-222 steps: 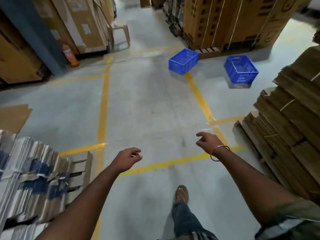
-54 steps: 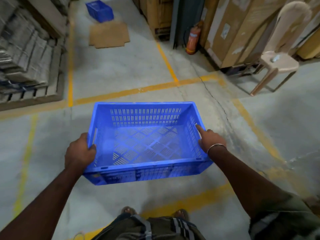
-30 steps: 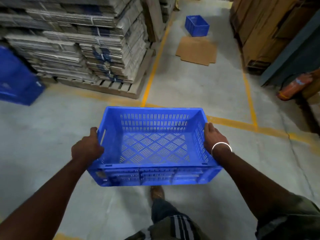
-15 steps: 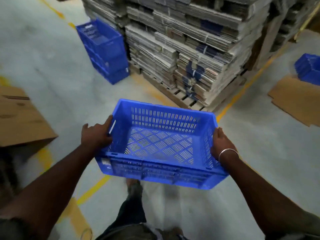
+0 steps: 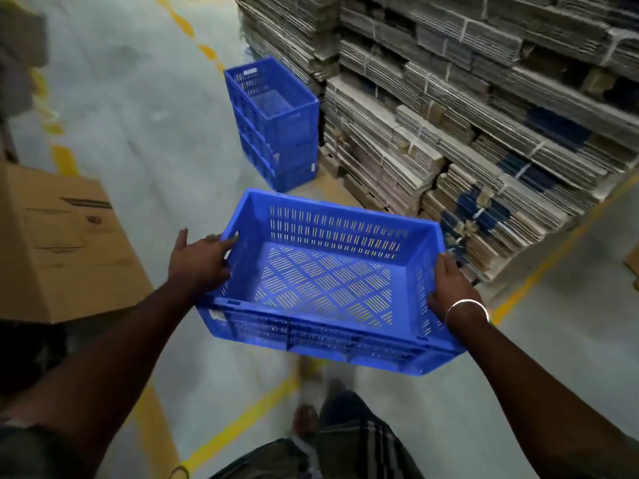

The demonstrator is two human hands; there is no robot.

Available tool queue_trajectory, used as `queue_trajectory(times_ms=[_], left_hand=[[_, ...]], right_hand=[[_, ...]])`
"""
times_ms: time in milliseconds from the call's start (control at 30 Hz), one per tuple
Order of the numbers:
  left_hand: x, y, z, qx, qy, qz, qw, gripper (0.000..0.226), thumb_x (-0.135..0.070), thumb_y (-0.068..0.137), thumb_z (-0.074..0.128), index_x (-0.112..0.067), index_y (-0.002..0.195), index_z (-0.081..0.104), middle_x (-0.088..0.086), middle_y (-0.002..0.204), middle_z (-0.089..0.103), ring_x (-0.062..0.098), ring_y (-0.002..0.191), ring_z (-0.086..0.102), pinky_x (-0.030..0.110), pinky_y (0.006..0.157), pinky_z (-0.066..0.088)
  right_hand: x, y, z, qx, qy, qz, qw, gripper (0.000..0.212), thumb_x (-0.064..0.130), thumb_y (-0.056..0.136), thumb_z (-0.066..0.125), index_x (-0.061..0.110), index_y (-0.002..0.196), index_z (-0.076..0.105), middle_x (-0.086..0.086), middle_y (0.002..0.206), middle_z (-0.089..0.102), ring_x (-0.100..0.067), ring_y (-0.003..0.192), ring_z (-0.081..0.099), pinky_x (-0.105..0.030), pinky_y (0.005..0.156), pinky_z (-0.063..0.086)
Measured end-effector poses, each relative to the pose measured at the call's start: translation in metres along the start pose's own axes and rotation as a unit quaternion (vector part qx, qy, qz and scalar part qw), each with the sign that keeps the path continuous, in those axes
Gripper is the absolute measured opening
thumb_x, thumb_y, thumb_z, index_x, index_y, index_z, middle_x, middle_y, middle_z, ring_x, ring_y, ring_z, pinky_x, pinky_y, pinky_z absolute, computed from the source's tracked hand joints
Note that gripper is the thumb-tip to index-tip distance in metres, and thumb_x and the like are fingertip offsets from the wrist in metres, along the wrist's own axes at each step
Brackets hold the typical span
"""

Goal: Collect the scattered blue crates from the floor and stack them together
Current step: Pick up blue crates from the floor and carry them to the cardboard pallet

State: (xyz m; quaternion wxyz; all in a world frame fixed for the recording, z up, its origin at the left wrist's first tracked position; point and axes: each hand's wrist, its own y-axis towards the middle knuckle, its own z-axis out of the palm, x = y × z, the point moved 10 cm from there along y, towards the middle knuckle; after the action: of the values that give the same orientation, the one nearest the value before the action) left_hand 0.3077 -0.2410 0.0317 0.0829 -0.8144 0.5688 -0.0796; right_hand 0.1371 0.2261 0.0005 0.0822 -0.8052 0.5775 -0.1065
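I carry an empty blue crate (image 5: 328, 281) level in front of me, above the floor. My left hand (image 5: 200, 261) lies against its left wall, fingers stretched toward the rim slot and thumb splayed up. My right hand (image 5: 449, 288), with a bangle on the wrist, grips the right wall. Ahead and slightly left, a stack of blue crates (image 5: 276, 126) stands on the floor beside a pallet of flattened cardboard (image 5: 466, 115).
A brown cardboard box (image 5: 62, 243) sits on the floor at my left. Yellow floor lines (image 5: 242, 423) run under my feet and along the pallet at right. Bare grey concrete (image 5: 145, 108) lies left of the crate stack.
I have turned and walked closer, so the crate stack is now nearer and more central. My left hand's fingers have straightened along the crate's side. The crate stays carried.
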Motion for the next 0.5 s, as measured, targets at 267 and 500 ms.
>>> queue_trajectory(times_ms=[267, 500], left_hand=[[0.077, 0.163, -0.033, -0.003, -0.009, -0.015, 1.000, 0.075, -0.028, 0.079, 0.056, -0.044, 0.149, 0.034, 0.006, 0.139, 0.056, 0.018, 0.128, 0.054, 0.051, 0.121, 0.005], [0.177, 0.298, -0.065, -0.008, -0.020, -0.035, 0.999, 0.076, -0.026, 0.079, 0.058, -0.040, 0.150, 0.035, 0.010, 0.147, 0.050, 0.019, 0.139, 0.045, 0.052, 0.120, 0.005]], right_hand=[[0.084, 0.176, -0.013, 0.013, 0.016, -0.009, 1.000, 0.089, 0.011, 0.078, 0.061, 0.001, 0.152, 0.012, -0.019, 0.160, 0.010, -0.039, 0.135, 0.040, -0.044, 0.100, 0.046], [0.187, 0.332, -0.041, 0.040, 0.012, -0.029, 0.999, 0.088, 0.012, 0.077, 0.059, 0.001, 0.151, 0.013, -0.019, 0.160, 0.010, -0.040, 0.134, 0.043, -0.044, 0.100, 0.046]])
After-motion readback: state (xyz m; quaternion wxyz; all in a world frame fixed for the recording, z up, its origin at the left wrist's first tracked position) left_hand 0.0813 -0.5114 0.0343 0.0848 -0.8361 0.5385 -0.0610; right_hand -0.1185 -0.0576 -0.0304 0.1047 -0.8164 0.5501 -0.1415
